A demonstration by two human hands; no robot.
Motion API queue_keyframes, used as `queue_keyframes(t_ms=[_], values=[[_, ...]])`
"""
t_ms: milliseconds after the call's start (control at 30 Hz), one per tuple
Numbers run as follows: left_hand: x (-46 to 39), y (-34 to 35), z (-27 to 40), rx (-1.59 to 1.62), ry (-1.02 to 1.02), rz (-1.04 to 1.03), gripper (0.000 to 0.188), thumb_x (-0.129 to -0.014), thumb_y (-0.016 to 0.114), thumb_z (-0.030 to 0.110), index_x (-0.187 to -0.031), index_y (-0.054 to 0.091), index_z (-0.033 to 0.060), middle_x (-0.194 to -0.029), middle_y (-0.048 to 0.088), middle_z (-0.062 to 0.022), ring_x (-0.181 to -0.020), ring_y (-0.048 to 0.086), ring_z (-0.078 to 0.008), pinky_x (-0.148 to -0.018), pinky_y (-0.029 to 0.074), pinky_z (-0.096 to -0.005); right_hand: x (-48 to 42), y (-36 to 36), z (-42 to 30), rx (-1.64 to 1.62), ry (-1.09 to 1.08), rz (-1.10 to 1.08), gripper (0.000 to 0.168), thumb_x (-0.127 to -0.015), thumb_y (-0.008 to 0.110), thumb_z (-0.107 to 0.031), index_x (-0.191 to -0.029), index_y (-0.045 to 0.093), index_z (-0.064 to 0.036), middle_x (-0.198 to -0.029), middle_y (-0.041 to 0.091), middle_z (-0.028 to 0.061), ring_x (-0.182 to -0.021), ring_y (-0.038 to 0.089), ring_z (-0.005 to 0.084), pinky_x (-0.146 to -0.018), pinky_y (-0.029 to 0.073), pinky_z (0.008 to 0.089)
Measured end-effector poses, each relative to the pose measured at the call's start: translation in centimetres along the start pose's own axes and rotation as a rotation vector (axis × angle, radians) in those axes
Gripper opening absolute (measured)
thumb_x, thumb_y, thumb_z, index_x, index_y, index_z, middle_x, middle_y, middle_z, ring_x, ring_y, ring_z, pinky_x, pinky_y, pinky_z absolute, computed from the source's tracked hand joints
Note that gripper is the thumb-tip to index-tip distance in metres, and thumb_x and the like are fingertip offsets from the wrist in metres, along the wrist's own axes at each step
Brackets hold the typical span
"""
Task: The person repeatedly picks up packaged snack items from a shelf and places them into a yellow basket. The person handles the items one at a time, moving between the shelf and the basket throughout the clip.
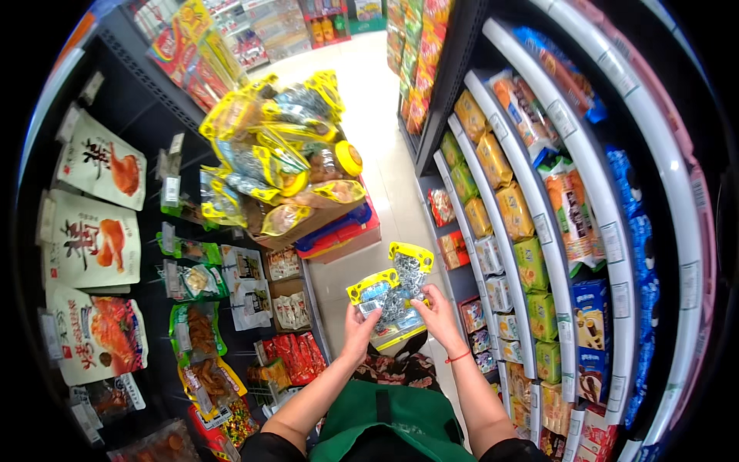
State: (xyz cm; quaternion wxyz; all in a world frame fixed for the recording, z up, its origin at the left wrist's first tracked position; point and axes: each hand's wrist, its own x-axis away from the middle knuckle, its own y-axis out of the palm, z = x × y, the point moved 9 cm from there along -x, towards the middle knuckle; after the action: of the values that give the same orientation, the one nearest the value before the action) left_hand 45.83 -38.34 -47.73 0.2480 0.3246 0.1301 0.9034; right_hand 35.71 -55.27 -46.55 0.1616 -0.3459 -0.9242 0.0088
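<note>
My left hand (361,328) holds a clear snack bag (385,300) with a yellow header by its left side, thumb over a white label. My right hand (437,316) grips the lower part of a second yellow-topped bag (411,270) of small dark-and-white wrapped pieces. The two bags overlap in front of my green apron. Another clear package with a yellow edge (398,339) shows just below them. Ahead and to the left, a cardboard box (314,222) is heaped with similar yellow-edged bags and lidded plastic jars (349,158).
The box rests on a red and blue carton (346,234) on the tiled aisle floor (340,277). Hanging snack pouches (95,239) line the dark rack at left. Curved shelves of packaged snacks (514,211) with white price rails stand close at right.
</note>
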Motion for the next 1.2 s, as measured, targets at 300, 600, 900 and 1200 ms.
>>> queue_keyframes(t_ms=[300, 600, 900, 1200], values=[[5.1, 4.0, 18.0, 0.002, 0.287, -0.167, 0.043, -0.091, 0.065, 0.001, -0.130, 0.046, 0.0023, -0.126, 0.059, -0.0085, -0.115, 0.057, -0.0160, -0.102, 0.044, -0.0321, 2.0, 2.2, -18.4, -0.011, -0.258, 0.035, 0.022, -0.089, 0.071, -0.008, -0.100, 0.053, -0.001, -0.081, 0.057, -0.0004, -0.075, 0.049, 0.0039, -0.062, 0.043, 0.0226], [4.4, 3.8, 27.1, -0.004, 0.430, -0.160, 0.038, -0.093, 0.064, 0.004, -0.127, 0.047, 0.0030, -0.126, 0.059, -0.0082, -0.115, 0.057, -0.0150, -0.101, 0.044, -0.0312, -1.3, 5.7, -27.6, 0.028, -0.344, 0.069, 0.025, -0.087, 0.073, -0.012, -0.102, 0.057, 0.001, -0.081, 0.064, 0.0051, -0.070, 0.051, 0.0049, -0.061, 0.044, 0.0241], [1.0, 2.7, 37.0, -0.011, 0.805, 0.172, 0.048, -0.090, 0.066, -0.003, -0.131, 0.042, 0.0020, -0.121, 0.060, -0.0095, -0.111, 0.059, -0.0163, -0.097, 0.046, -0.0305, -11.2, 6.6, -31.8, 0.158, -0.448, 0.115, 0.024, -0.086, 0.072, -0.016, -0.096, 0.056, -0.001, -0.074, 0.066, 0.0124, -0.057, 0.053, 0.0143, -0.056, 0.045, 0.0323], [-3.3, 4.1, 41.0, -0.127, 0.975, 0.224, 0.054, -0.089, 0.064, -0.008, -0.135, 0.038, 0.0025, -0.127, 0.055, -0.0106, -0.116, 0.056, -0.0179, -0.100, 0.044, -0.0314, -18.2, 12.7, -29.3, 0.572, -0.310, -0.126, 0.041, -0.089, 0.066, -0.036, -0.100, 0.053, 0.001, -0.079, 0.067, 0.0237, -0.077, 0.066, 0.0443, -0.069, 0.052, 0.0504]])
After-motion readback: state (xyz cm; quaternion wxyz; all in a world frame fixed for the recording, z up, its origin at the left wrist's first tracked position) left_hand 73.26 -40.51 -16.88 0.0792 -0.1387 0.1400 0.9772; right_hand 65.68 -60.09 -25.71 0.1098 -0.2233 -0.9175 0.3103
